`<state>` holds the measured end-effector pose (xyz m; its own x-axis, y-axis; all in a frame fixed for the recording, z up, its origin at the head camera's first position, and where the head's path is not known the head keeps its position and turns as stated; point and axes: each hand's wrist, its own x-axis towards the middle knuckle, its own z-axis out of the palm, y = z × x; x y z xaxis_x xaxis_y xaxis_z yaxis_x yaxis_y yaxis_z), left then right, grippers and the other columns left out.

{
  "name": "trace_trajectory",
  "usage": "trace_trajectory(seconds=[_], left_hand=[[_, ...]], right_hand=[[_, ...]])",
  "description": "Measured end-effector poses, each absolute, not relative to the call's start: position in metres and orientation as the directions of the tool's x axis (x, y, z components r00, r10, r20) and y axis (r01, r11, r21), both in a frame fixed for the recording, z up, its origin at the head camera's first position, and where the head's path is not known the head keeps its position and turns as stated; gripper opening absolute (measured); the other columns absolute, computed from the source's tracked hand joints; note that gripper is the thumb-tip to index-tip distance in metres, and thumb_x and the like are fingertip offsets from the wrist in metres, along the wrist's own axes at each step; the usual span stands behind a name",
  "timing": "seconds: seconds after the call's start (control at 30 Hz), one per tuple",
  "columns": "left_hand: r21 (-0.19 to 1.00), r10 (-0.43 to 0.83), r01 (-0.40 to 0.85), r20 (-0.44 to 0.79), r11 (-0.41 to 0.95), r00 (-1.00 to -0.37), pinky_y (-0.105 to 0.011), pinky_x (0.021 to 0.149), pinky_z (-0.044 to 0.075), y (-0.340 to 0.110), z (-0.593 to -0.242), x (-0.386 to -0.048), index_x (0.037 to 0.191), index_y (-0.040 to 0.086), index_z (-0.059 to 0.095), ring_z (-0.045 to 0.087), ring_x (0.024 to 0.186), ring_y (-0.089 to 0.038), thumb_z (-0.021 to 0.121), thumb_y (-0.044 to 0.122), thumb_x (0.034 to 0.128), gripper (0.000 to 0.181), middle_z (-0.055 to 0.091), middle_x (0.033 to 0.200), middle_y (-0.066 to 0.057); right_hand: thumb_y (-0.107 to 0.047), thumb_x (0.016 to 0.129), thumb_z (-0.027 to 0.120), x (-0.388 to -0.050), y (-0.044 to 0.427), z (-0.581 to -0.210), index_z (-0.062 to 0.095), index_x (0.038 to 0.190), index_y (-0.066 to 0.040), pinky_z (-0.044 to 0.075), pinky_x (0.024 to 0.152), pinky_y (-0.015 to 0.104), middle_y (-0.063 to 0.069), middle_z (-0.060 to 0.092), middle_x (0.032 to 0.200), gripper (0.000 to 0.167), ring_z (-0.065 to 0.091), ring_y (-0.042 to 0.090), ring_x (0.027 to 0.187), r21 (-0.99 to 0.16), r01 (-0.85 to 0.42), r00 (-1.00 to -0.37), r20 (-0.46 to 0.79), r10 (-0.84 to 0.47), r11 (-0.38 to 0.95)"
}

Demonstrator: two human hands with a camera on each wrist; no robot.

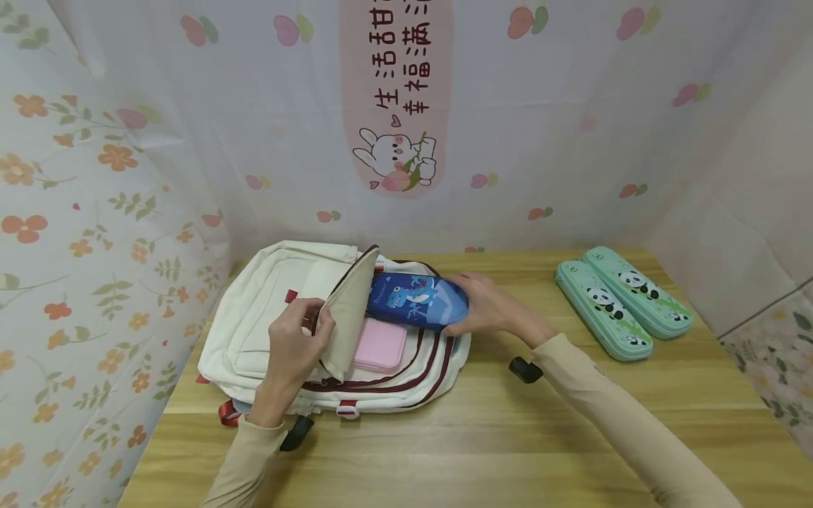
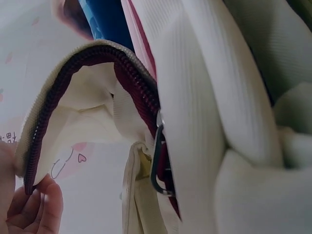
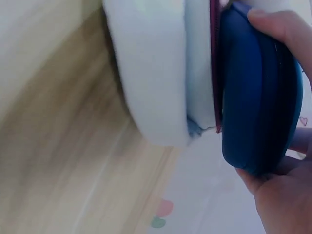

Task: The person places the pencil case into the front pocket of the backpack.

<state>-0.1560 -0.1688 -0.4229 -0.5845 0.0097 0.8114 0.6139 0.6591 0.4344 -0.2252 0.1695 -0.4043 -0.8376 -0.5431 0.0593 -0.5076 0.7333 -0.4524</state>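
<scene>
From over the person's head, I see the left hand pinching the edge of a cream flap and lifting it up. The right hand holds a blue dinosaur case by its outer end. The case's other end goes behind the flap, between the two hands. Just beside it, on the near side, a pink case lies in the white backpack. So I think the pink one is in, and the blue one is only partly in. I can't tell if it is going in or coming out. The flap is not zipped shut yet. Two green panda cases lie outside the bag, well to the right of the right hand.

The bag lies on a shiny wooden table. Behind both hands hangs a white cloth with little fruits, writing and a bunny. Past the left hand, there is a cloth with orange flowers.

From the left wrist, fingers and thumb nip the end of the dark red zip, which bends like a bridge.

From the right wrist, the thumb is on one edge of the blue case and the fingers on the other, as wide as the case.
</scene>
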Motion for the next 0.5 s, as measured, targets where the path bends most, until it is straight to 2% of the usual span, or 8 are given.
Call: trace_trajectory(seconds=[0.27,0.5], left_hand=[[0.440,0.005,0.615,0.811,0.654,-0.585,-0.023,0.053,0.045,-0.167,-0.423,-0.156,0.089,-0.005,0.068,0.056,0.056,-0.017,0.063,0.000,0.0832,0.009,0.063,0.070,-0.012],[0.445,-0.004,0.650,0.827,0.616,-0.562,-0.021,0.055,0.045,-0.160,-0.420,-0.156,0.090,-0.004,0.069,0.057,0.056,-0.017,0.063,0.001,0.0835,0.011,0.065,0.072,-0.011]], right_hand=[[-0.047,0.068,0.087,-0.244,0.156,-0.403,0.046,0.149,-0.003,0.046,0.106,0.058,0.021,0.053,0.145,0.102,0.050,0.039,0.129,-0.455,-0.537,-0.799,0.007,-0.601,0.710],[-0.043,0.069,0.088,-0.254,0.141,-0.398,0.042,0.152,-0.001,0.043,0.109,0.057,0.024,0.049,0.148,0.104,0.045,0.041,0.133,-0.429,-0.544,-0.786,-0.041,-0.617,0.721]])
